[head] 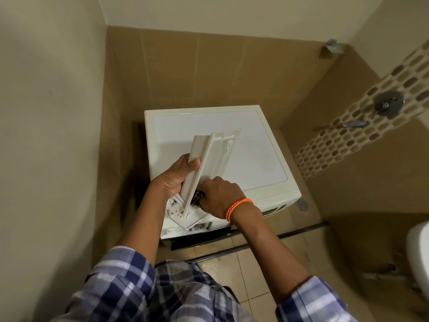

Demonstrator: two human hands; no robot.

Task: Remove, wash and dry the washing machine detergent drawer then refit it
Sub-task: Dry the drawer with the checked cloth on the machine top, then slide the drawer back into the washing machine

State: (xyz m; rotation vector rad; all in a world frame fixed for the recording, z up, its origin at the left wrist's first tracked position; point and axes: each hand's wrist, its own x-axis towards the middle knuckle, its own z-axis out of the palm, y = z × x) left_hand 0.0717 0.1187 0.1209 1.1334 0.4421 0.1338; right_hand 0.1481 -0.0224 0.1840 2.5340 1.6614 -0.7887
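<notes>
I am holding the detergent drawer up on its end, over the front corner of the washing machine. It is out of its slot and tilted, with its low end close to the top of the machine.

My left hand holds one long side, and my fingers are curled round the edge. My right hand is down at the other side with its fingers bent, pressing a dark patterned cloth on the plastic. I think I am drying it.

The drawer looks light. One hand can hold it up. It is hard, thin plastic, so it will not bend much, but the small clips and walls at the low end could snap if I bang them. If it is wet, it may slip. The best place to hold is the long flat side wall, not the little thin bits.

An orange band is on my right wrist.
</notes>
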